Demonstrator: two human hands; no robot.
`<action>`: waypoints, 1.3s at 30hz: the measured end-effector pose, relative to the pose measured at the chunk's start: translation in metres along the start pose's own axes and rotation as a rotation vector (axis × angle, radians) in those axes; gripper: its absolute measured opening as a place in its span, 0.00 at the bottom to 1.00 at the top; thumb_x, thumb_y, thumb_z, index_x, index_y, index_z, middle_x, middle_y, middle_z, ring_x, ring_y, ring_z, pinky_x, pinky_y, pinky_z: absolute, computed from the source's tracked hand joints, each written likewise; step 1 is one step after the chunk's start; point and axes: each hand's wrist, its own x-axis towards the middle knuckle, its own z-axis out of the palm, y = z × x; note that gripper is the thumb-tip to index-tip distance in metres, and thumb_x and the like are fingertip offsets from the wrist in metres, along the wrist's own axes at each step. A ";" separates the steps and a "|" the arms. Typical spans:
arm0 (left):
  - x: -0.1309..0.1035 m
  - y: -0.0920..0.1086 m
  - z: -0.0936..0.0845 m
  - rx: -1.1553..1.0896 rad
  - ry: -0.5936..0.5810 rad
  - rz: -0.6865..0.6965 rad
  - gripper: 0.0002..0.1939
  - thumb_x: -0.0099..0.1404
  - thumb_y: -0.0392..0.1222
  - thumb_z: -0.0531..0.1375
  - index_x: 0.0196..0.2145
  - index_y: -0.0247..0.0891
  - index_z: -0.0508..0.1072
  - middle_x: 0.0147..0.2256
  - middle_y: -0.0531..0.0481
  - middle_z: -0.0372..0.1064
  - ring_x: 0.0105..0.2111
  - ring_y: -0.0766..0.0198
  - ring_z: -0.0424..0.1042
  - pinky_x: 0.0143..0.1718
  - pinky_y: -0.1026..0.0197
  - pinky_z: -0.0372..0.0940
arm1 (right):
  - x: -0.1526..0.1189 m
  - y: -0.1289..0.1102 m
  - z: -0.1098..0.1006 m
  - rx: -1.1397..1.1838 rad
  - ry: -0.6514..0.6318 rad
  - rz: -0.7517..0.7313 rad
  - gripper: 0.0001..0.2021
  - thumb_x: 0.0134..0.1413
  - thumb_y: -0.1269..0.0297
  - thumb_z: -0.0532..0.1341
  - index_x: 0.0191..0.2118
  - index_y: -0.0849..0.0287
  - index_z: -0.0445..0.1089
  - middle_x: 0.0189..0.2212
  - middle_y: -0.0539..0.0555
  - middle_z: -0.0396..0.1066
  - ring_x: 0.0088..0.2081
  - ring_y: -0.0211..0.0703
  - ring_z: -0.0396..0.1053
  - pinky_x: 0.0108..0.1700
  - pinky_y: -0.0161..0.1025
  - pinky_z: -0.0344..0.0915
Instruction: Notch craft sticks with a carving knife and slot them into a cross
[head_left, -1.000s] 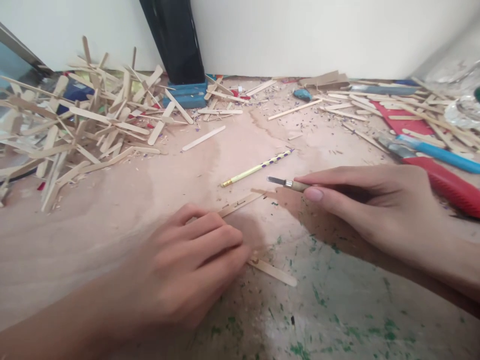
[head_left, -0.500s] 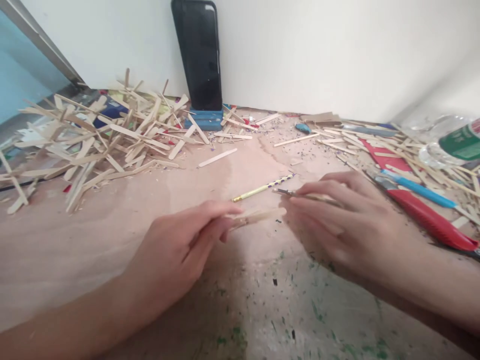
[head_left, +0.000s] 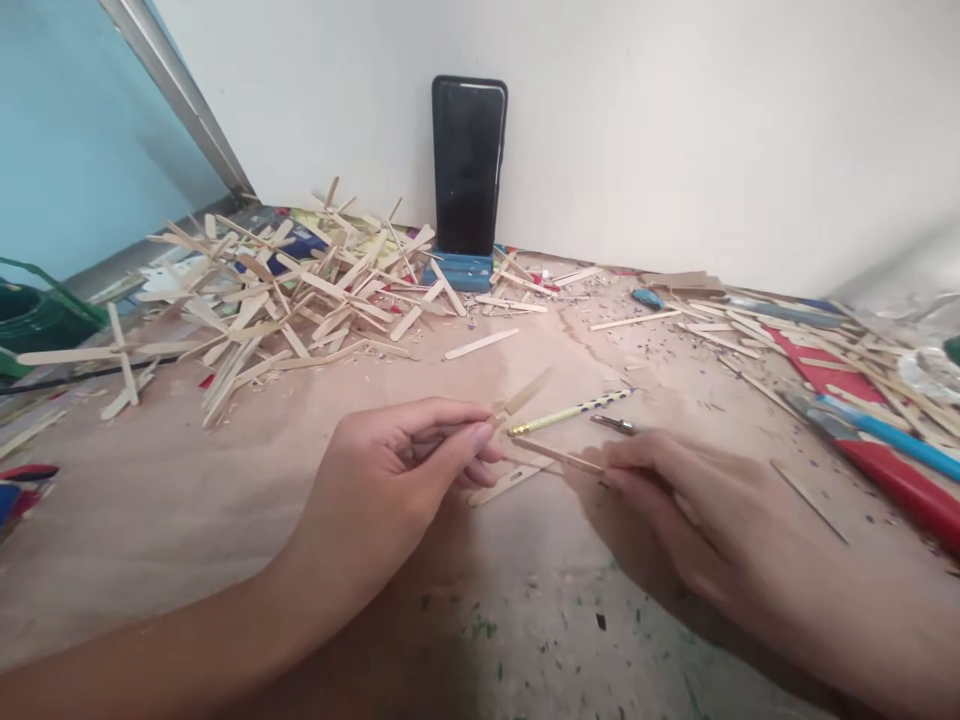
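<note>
My left hand (head_left: 420, 470) is closed in a pinch on a wooden craft stick (head_left: 529, 392), whose blurred end points up and to the right. Thumb and fingers of my right hand (head_left: 697, 510) grip a thin wooden strip (head_left: 559, 455) that reaches toward the left fingertips. Below the strip, a craft stick with small slots (head_left: 514, 482) lies on the table. A patterned yellow pencil (head_left: 574, 411) rests just beyond both hands. Beside the right knuckles shows the metal tip of a tool (head_left: 613, 425); its rear is hidden, and whether the hand touches it I cannot tell.
A heap of craft sticks (head_left: 300, 290) spreads at the back left. A phone (head_left: 469, 165) stands upright in a blue holder (head_left: 459, 271) against the white wall. On the right are a red-handled knife (head_left: 896, 485), a blue tool (head_left: 892, 432), loose sticks and a clear bottle (head_left: 930, 370).
My right hand now holds a thin wooden strip instead of the metal-tipped tool. The left hand has lifted a stick, leaving the slotted one on the table. The camera view has shifted.
</note>
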 end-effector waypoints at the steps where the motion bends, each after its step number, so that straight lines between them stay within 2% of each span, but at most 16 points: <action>1: 0.000 0.001 0.000 0.007 0.020 0.000 0.04 0.69 0.40 0.68 0.39 0.42 0.85 0.29 0.55 0.85 0.27 0.62 0.85 0.31 0.66 0.82 | 0.000 -0.003 -0.002 0.103 0.001 0.058 0.13 0.74 0.68 0.57 0.37 0.54 0.75 0.27 0.51 0.79 0.26 0.41 0.77 0.27 0.36 0.71; 3: 0.000 0.002 0.000 0.018 0.048 0.005 0.03 0.68 0.40 0.69 0.38 0.42 0.85 0.30 0.56 0.85 0.28 0.64 0.86 0.31 0.70 0.81 | 0.001 -0.009 -0.004 0.345 -0.013 0.192 0.13 0.73 0.64 0.60 0.34 0.52 0.77 0.25 0.50 0.80 0.23 0.40 0.77 0.22 0.33 0.70; 6: -0.002 0.004 0.002 0.052 0.046 0.005 0.03 0.67 0.40 0.69 0.36 0.43 0.85 0.30 0.58 0.85 0.28 0.66 0.86 0.31 0.75 0.79 | 0.006 -0.014 -0.006 0.713 -0.076 0.417 0.17 0.69 0.54 0.65 0.27 0.52 0.77 0.18 0.48 0.75 0.16 0.37 0.68 0.14 0.31 0.59; 9: -0.005 0.007 0.003 0.135 0.038 0.004 0.05 0.68 0.39 0.69 0.34 0.46 0.86 0.29 0.61 0.85 0.28 0.67 0.86 0.30 0.78 0.77 | 0.007 -0.017 -0.004 0.960 -0.157 0.631 0.17 0.61 0.49 0.72 0.27 0.54 0.78 0.17 0.49 0.72 0.16 0.35 0.63 0.15 0.29 0.55; 12: -0.009 0.010 0.004 0.265 0.036 0.058 0.07 0.68 0.39 0.68 0.34 0.49 0.86 0.31 0.64 0.85 0.29 0.69 0.85 0.31 0.78 0.77 | 0.003 -0.017 0.001 1.080 -0.200 0.748 0.15 0.58 0.51 0.75 0.29 0.55 0.80 0.18 0.50 0.72 0.18 0.33 0.60 0.19 0.28 0.55; 14: -0.012 0.010 0.003 0.360 0.036 0.119 0.07 0.69 0.41 0.68 0.35 0.51 0.86 0.32 0.66 0.85 0.29 0.69 0.85 0.32 0.76 0.78 | -0.002 -0.017 0.004 1.128 -0.201 0.755 0.14 0.59 0.52 0.75 0.30 0.55 0.80 0.18 0.49 0.71 0.18 0.32 0.58 0.19 0.28 0.53; 18: -0.015 0.006 0.000 0.563 0.057 0.280 0.06 0.72 0.45 0.66 0.38 0.52 0.85 0.33 0.65 0.85 0.29 0.65 0.85 0.33 0.67 0.80 | -0.008 -0.021 0.007 1.187 -0.173 0.780 0.12 0.59 0.57 0.75 0.29 0.56 0.79 0.21 0.50 0.74 0.20 0.33 0.62 0.20 0.28 0.57; 21: -0.017 0.003 -0.002 0.666 0.055 0.386 0.07 0.75 0.45 0.64 0.40 0.51 0.83 0.35 0.63 0.86 0.28 0.65 0.84 0.35 0.64 0.80 | -0.008 -0.025 0.007 1.219 -0.130 0.764 0.12 0.59 0.58 0.76 0.28 0.55 0.79 0.19 0.49 0.72 0.20 0.33 0.62 0.21 0.28 0.58; 28: -0.019 0.003 -0.001 0.734 0.073 0.465 0.09 0.79 0.42 0.60 0.41 0.48 0.80 0.34 0.63 0.86 0.28 0.67 0.83 0.31 0.66 0.78 | -0.012 -0.033 0.015 1.279 -0.123 0.791 0.12 0.58 0.57 0.76 0.28 0.55 0.78 0.20 0.48 0.70 0.19 0.32 0.60 0.20 0.28 0.54; 32: -0.020 0.003 -0.001 0.725 0.070 0.455 0.08 0.78 0.42 0.61 0.41 0.49 0.81 0.36 0.64 0.86 0.28 0.68 0.83 0.34 0.66 0.79 | -0.012 -0.032 0.015 1.299 -0.157 0.806 0.12 0.60 0.55 0.75 0.31 0.55 0.78 0.21 0.48 0.70 0.19 0.32 0.59 0.20 0.28 0.53; 35: -0.019 0.003 -0.001 0.708 0.077 0.431 0.06 0.77 0.41 0.63 0.42 0.49 0.81 0.36 0.65 0.86 0.29 0.67 0.83 0.35 0.65 0.79 | -0.010 -0.020 0.001 1.150 -0.239 0.748 0.12 0.62 0.53 0.73 0.32 0.54 0.78 0.21 0.48 0.70 0.20 0.33 0.59 0.20 0.30 0.53; 37: -0.019 0.003 -0.002 0.690 0.071 0.417 0.06 0.76 0.39 0.64 0.43 0.49 0.80 0.36 0.65 0.85 0.30 0.68 0.83 0.36 0.66 0.78 | -0.009 -0.008 -0.013 0.948 -0.364 0.614 0.14 0.63 0.53 0.72 0.29 0.54 0.77 0.21 0.48 0.69 0.22 0.35 0.61 0.21 0.32 0.55; 39: -0.019 0.004 -0.004 0.660 0.009 0.442 0.06 0.76 0.37 0.64 0.43 0.48 0.79 0.35 0.64 0.84 0.31 0.69 0.82 0.35 0.67 0.75 | -0.008 0.006 -0.025 0.718 -0.514 0.417 0.12 0.67 0.57 0.69 0.30 0.52 0.78 0.22 0.48 0.72 0.24 0.37 0.66 0.24 0.34 0.60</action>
